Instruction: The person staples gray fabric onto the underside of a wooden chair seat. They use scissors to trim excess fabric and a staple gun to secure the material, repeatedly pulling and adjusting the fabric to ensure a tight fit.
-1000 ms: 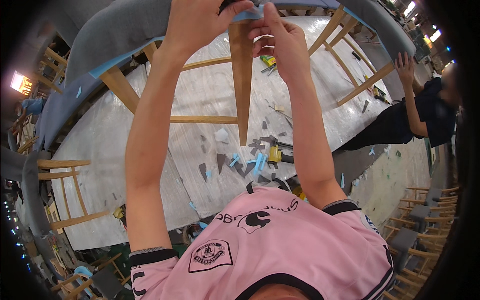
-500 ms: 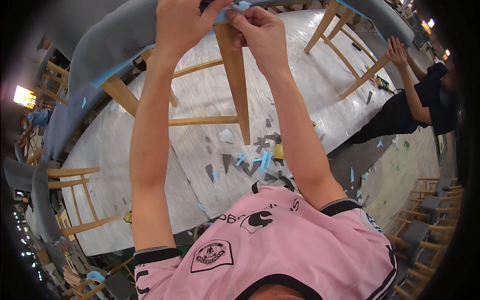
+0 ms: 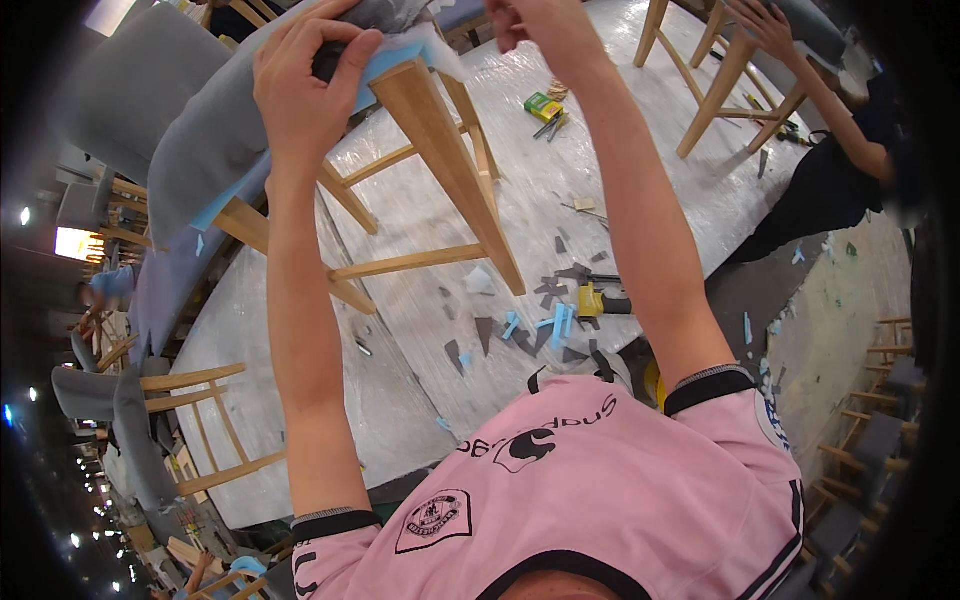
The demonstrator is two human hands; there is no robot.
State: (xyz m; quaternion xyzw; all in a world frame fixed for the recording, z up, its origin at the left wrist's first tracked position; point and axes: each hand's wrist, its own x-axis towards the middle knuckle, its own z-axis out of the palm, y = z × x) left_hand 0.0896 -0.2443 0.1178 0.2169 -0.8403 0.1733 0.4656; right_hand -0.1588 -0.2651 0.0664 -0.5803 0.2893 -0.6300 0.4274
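A chair with grey upholstery (image 3: 200, 130) and tapered wooden legs (image 3: 440, 150) lies in front of me, legs pointing toward me. At its corner, next to the top of the near leg, my left hand (image 3: 305, 90) grips the grey fabric, thumb bent over it. Light blue lining (image 3: 390, 62) and a tuft of white wadding (image 3: 440, 52) show there at the seat's edge. My right hand (image 3: 545, 30) is off the chair, to the right of that corner. Its fingers are curled, and the upper edge cuts part of it off; whether anything is in them cannot be seen.
The plastic-covered table (image 3: 400, 350) carries grey and blue scraps (image 3: 555, 325), a yellow-and-black tool (image 3: 600, 302) and a green-yellow box (image 3: 543, 107). At right, a co-worker's hand (image 3: 765, 30) touches another chair (image 3: 725, 85). A further chair (image 3: 210, 375) lies at left.
My right hand has left the chair corner and moved right and up. My left hand has shifted left and down along the fabric. White wadding now shows at the corner.
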